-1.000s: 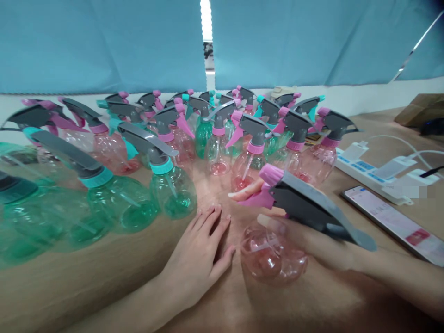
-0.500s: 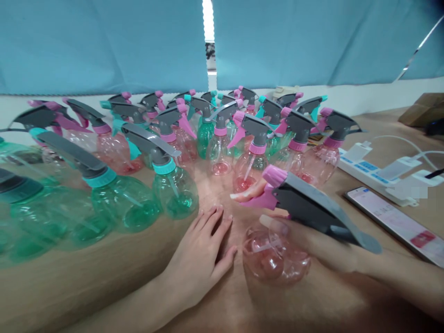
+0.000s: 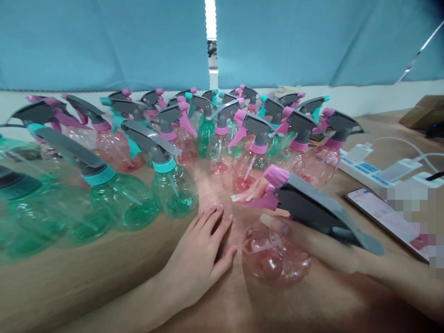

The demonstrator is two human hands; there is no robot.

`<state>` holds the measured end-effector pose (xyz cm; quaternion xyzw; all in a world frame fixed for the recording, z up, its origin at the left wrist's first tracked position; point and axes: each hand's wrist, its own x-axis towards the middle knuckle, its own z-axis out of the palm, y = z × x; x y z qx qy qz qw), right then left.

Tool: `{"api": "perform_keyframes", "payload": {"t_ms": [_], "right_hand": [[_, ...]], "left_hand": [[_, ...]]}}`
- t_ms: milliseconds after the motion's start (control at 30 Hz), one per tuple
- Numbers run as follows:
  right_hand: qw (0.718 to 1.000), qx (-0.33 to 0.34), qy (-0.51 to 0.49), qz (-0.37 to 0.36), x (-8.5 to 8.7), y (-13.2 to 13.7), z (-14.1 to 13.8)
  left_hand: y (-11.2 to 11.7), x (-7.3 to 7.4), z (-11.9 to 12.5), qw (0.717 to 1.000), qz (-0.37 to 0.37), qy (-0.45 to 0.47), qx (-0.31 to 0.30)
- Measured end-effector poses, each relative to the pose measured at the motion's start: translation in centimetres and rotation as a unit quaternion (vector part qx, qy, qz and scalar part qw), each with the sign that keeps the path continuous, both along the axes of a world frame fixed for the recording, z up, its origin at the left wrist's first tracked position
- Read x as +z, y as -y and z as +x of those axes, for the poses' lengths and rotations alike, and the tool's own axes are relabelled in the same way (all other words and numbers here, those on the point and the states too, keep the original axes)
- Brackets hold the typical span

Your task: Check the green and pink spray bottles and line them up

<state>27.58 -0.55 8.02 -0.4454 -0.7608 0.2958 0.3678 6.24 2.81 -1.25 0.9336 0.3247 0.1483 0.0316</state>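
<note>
My right hand [image 3: 308, 238] grips a clear pink spray bottle [image 3: 274, 268] around its neck, with fingers at the pink trigger. Its grey and pink spray head points away to the left, and the bottle stands on the table [image 3: 222, 305]. Flat on the tabletop lies my left hand [image 3: 204, 249], fingers stretched out, holding nothing. Just beyond its fingertips is a green spray bottle [image 3: 176, 194] with a turquoise collar. Another pink spray bottle [image 3: 249, 171] stands past my right fingers.
Several green bottles [image 3: 125, 203] fill the left side, and more pink and green ones crowd the back. To the right are a phone [image 3: 385, 222], a white power strip [image 3: 367, 171] with cables, and a cardboard box [image 3: 421, 111]. A blue curtain [image 3: 104, 41] hangs behind.
Both hands and the held bottle stay almost in place. The view has shifted very slightly, and the right fingers on the trigger look a little different.
</note>
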Motion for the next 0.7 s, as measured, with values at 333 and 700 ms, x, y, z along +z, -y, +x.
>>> {"api": "perform_keyframes", "payload": {"t_ms": [333, 700], "right_hand": [[0.997, -0.016, -0.057, 0.044, 0.3, -0.4, -0.4], [0.997, -0.033, -0.063, 0.015, -0.4, -0.2, -0.1]], "left_hand": [[0.0, 1.4, 0.5, 0.998, -0.023, -0.060, 0.000], [-0.1, 1.2, 0.4, 0.998, -0.014, -0.059, -0.002]]}}
